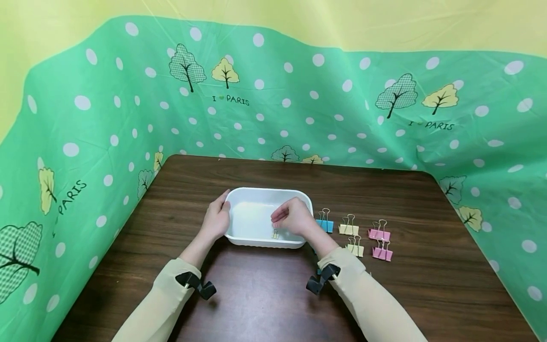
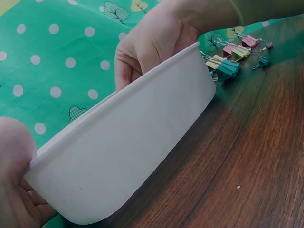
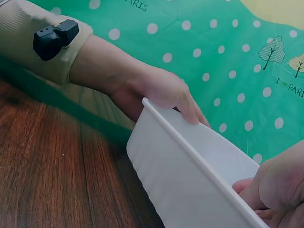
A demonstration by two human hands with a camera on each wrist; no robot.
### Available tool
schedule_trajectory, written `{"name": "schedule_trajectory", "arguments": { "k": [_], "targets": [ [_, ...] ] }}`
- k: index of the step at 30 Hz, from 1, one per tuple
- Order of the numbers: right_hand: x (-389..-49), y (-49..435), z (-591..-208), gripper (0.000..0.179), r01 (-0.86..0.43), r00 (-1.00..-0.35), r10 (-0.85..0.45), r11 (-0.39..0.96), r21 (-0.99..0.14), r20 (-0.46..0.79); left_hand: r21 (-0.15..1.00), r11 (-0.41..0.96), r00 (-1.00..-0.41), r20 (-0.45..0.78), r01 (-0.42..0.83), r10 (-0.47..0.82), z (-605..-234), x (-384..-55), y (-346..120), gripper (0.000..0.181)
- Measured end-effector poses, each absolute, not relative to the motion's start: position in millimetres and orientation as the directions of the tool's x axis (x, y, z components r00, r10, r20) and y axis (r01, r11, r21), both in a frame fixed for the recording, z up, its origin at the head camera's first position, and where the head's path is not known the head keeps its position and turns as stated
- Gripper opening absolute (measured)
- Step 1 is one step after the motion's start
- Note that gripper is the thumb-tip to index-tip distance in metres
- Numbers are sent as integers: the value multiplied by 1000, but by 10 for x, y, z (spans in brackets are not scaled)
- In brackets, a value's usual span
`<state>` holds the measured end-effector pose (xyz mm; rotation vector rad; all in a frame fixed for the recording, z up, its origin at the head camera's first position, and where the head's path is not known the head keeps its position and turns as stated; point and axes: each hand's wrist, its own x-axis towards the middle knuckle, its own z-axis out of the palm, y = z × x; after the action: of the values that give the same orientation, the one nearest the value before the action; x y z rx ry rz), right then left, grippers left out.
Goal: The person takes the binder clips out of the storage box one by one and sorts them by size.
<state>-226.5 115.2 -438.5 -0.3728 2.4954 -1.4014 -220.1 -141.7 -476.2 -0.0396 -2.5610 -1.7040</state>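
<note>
A white plastic tray (image 1: 269, 243) stands on the table. My left hand (image 1: 216, 217) grips its left end, thumb over the rim and fingers outside below it, as the left wrist view shows. My right hand (image 1: 292, 217) reaches over the right end into the tray, fingers bent together and pointing down. At its fingertips is a small yellow binder clip (image 1: 275, 233), pinched close to the tray floor. In both wrist views the tray wall hides this clip. To the right stand larger binder clips: blue (image 1: 325, 224), yellow (image 1: 349, 229) and pink (image 1: 379, 233).
A second yellow clip (image 1: 355, 249) and a second pink clip (image 1: 382, 252) stand nearer me. Smaller clips, one teal (image 2: 263, 61) and one pink (image 2: 269, 45), lie beside them, mostly hidden by my right arm in the head view. Polka-dot cloth (image 1: 265, 95) surrounds the brown table (image 1: 256, 294).
</note>
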Motion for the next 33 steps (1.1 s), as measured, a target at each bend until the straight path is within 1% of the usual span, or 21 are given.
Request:
{"name": "schedule_trajectory", "arguments": {
  "k": [9, 14, 23, 33],
  "targets": [
    [-2279, 1152, -4421, 14, -55, -929, -332, 555, -830, -160, 922, 382, -997, 71, 61, -13, -4772, -2211, -1417, 51],
    [-2277, 1142, -4428, 13, -52, -930, -327, 567, -822, -166, 927, 372, -998, 57, 49, -9, -4763, -2204, -1408, 51],
    [-2268, 1139, -4411, 13, -43, -935, -317, 546, -837, -159, 924, 379, -998, 59, 50, -10, -4758, -2196, -1418, 51],
    [-2265, 1146, -4334, 13, -15, -939, -306, 490, -871, -156, 925, 377, -999, 51, 46, -3, -4760, -2195, -1424, 52]
  ]
}}
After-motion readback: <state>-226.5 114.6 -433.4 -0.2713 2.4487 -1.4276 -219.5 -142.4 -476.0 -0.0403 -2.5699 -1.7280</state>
